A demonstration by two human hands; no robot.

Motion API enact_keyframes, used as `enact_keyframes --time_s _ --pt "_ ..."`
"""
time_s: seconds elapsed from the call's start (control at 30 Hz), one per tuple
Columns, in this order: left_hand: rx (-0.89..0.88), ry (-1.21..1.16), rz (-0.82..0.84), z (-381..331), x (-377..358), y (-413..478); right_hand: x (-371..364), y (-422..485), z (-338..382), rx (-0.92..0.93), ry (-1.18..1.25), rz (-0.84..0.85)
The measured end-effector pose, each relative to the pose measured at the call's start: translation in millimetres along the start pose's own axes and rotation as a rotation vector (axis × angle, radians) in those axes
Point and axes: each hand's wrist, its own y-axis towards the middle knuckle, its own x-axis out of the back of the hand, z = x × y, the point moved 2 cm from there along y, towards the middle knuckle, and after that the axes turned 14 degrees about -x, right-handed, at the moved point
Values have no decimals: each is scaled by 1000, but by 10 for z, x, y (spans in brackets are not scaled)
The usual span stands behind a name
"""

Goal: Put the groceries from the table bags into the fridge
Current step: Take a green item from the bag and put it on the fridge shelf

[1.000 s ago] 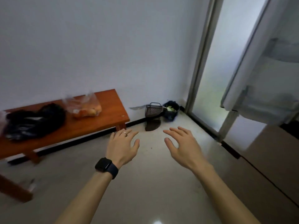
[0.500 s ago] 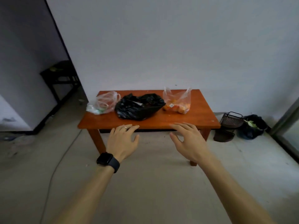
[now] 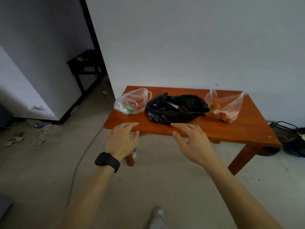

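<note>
Grocery bags - three of them - lie in a row on the low orange-brown table (image 3: 231, 131) against the white wall. The black bag (image 3: 176, 108) sits in the middle, opaque, with only a glimpse of something pale and something red at its crumpled mouth; what these are is hard to make out. To its left the pale clear bag (image 3: 132, 101) shows blurred red and green shapes. On the right the other clear bag (image 3: 226, 106) holds oranges (image 3: 215, 106) and some reddish items smeared by the plastic.

The left hand (image 3: 123, 139), wearing a ring (image 3: 122, 125) and a dark watch (image 3: 106, 160), is stretched out palm down with relaxed, nearly straight fingers, gripping nothing. Its fingertips overlap the table's near edge in this view; whether they touch it cannot be told. The right hand (image 3: 193, 142) is likewise spread and empty, its fingertips just short of the black bag. All three bags lie beyond both hands, apart from them.

A wire basket (image 3: 283, 129) stands on the floor past the table's right end, partly cut off by the frame. At the far left a pale box-like unit (image 3: 24, 90) is cropped - its nature is unclear.
</note>
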Motion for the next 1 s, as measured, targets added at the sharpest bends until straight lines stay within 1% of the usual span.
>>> enact_keyframes --time_s 0.13,0.3,0.43,0.63,0.7,0.87,1.0 --pt "38 21 23 489 -64 530 -454 666 32 -9 14 41" --pt "69 8 85 1074 -180 1241 -979 1495 103 -75 28 135" --pt "106 -4 133 1477 -326 1726 -1312 2077 184 -91 26 198" --pt "108 55 296 2074 -682 2250 -1852 2758 310 -80 -18 331" --pt "96 61 344 2285 -815 2425 -2059 2952 335 -86 -29 369" --pt "20 95 446 2866 -1194 2967 -2611 3376 356 -177 -85 496" --pt "-89 160 558 3278 -1513 3499 -3058 3739 405 -304 -50 514"
